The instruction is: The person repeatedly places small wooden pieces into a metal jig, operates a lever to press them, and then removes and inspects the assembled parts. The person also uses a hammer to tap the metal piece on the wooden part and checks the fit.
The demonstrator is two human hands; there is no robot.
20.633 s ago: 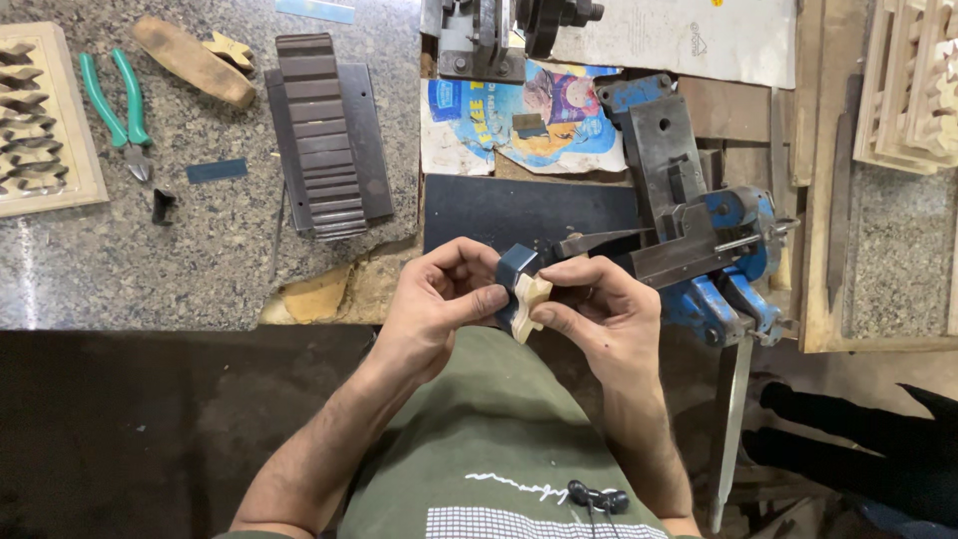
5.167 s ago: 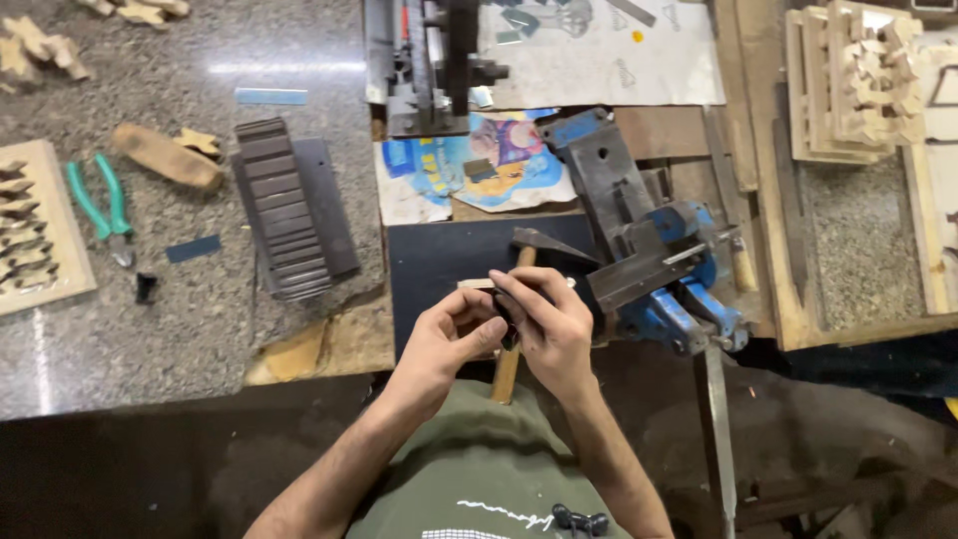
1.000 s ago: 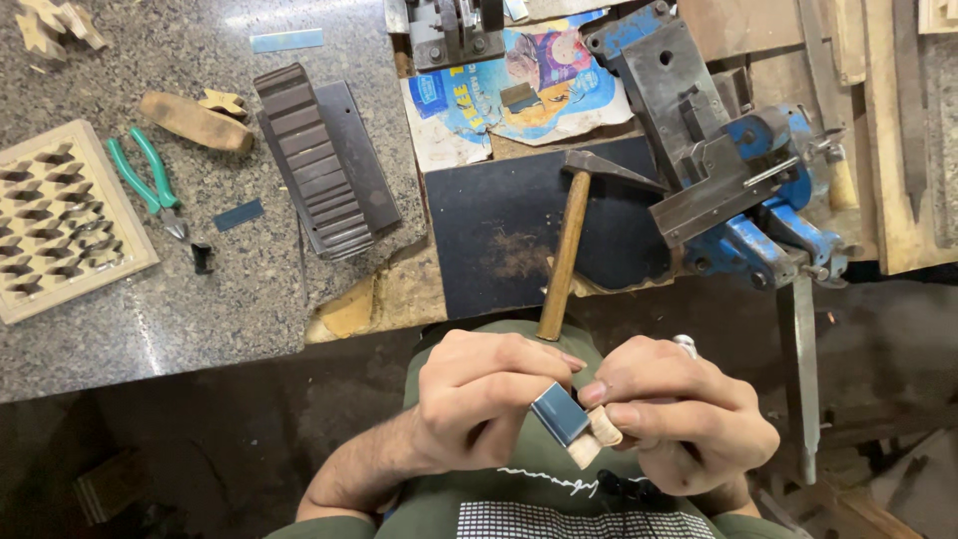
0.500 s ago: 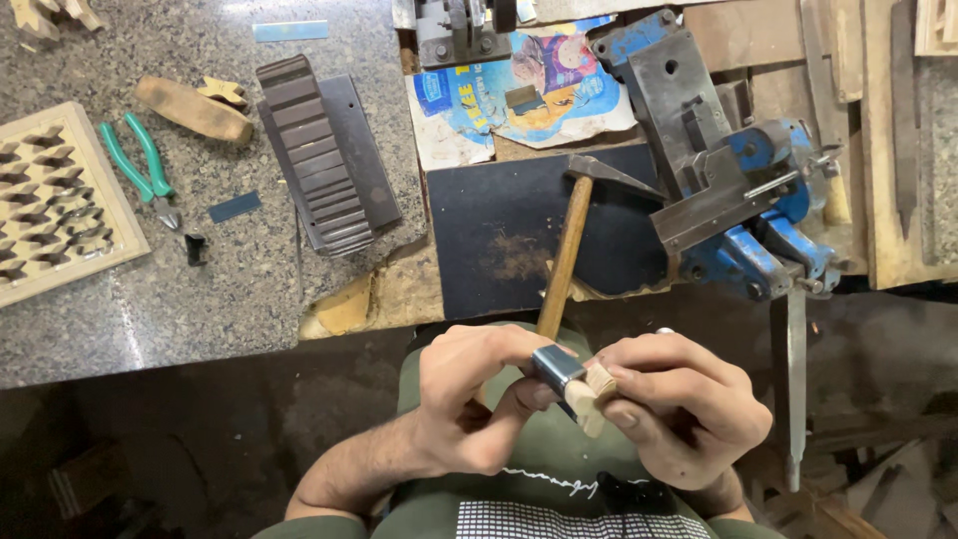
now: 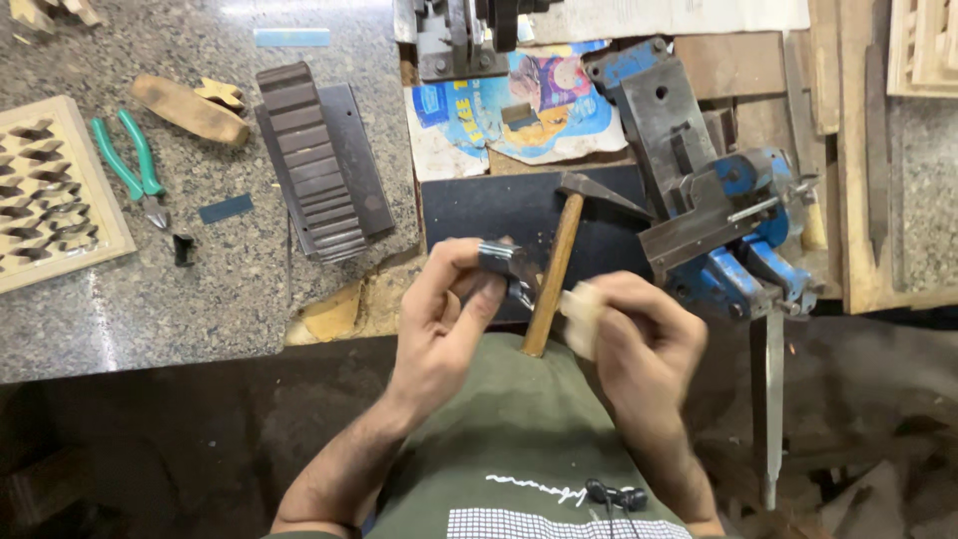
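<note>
1. The left hand (image 5: 444, 319) has its grip closed around a small dark metal piece (image 5: 504, 268), grey-blue with a shiny edge, thumb and fingers pinching it just above the worktop's front edge.
2. The right hand (image 5: 639, 339) has its grip closed on a pale wooden block (image 5: 581, 311), light and raw-looking, somewhat blurred. The block and the metal piece are near each other but apart.
3. Between the two hands lies a hammer (image 5: 554, 262) with a smooth wooden handle and dark steel head, resting on a black mat (image 5: 479, 205).
4. The worktop (image 5: 180, 299) is speckled grey granite, with a chipped, yellowish patch at its edge beside the mat.
5. To the right stands a blue bench vise (image 5: 733, 225) with worn grey steel jaws; a long flat metal file (image 5: 773, 399) hangs down below it.
6. Left of the mat lies a dark ribbed block (image 5: 314, 160), ridged like steps.
7. Further left: green-handled pliers (image 5: 130, 165), an oblong wooden piece (image 5: 190, 110), and a pale carved wooden panel (image 5: 50, 190) with cut-out patterns.
8. Behind the mat sits a crumpled colourful printed sheet (image 5: 509, 110).
</note>
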